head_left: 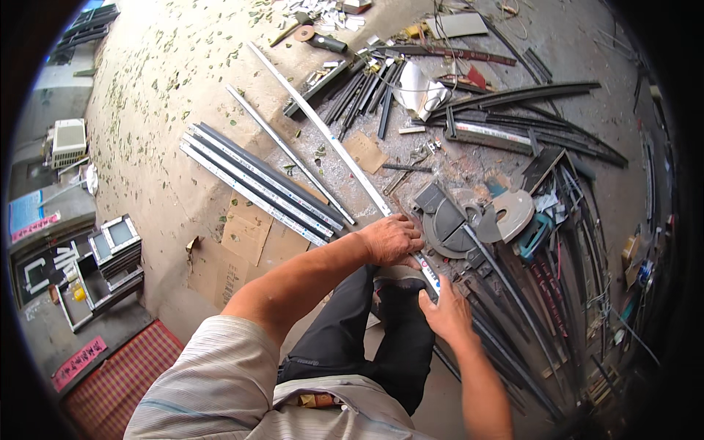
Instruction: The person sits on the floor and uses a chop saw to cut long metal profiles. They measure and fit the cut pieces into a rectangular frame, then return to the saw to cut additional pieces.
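Observation:
A long, narrow metal profile [334, 145] with a white face stretches from the far floor back toward my legs. Wrapped over it near its close end is my left hand [392, 240], closed on it. My right hand [447, 312] grips the same profile at its near tip, thumb and fingertips along the side, the other fingers partly hidden. Just right of the profile sits a dark cut-off saw [446, 229] with a round base and pale disc-shaped guard [511, 215]. A thinner profile [290, 152] lies on the floor to the left.
A row of dark and white profiles [257, 183] rests on cardboard [242, 235] at left. Profile offcuts [367, 92] and scrap cover the floor ahead. More long bars [513, 323] crowd the right side. Framed panels [114, 249] are stacked far left.

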Demonstrator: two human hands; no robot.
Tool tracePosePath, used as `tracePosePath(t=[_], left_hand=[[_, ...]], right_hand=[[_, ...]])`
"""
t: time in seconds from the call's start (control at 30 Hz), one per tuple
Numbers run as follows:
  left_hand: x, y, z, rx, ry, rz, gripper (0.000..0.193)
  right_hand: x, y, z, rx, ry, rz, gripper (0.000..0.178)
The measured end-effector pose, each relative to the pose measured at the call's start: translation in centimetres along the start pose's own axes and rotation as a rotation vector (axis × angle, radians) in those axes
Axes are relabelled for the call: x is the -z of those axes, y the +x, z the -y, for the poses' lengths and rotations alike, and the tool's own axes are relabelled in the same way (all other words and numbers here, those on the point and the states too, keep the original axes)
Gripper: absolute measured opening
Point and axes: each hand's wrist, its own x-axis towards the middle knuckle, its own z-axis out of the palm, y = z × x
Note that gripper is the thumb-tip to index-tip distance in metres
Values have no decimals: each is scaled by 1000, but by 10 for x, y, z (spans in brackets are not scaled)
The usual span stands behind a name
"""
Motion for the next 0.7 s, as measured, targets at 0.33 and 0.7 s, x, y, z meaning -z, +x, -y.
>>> tracePosePath(t=[0.33, 0.7], left_hand=[[110, -113, -59, 905, -257, -384, 40], [62, -369, -126, 1798, -832, -860, 45]], right_hand=[[62, 3, 35, -86, -159, 32, 50], [111, 49, 25, -112, -247, 35, 51]])
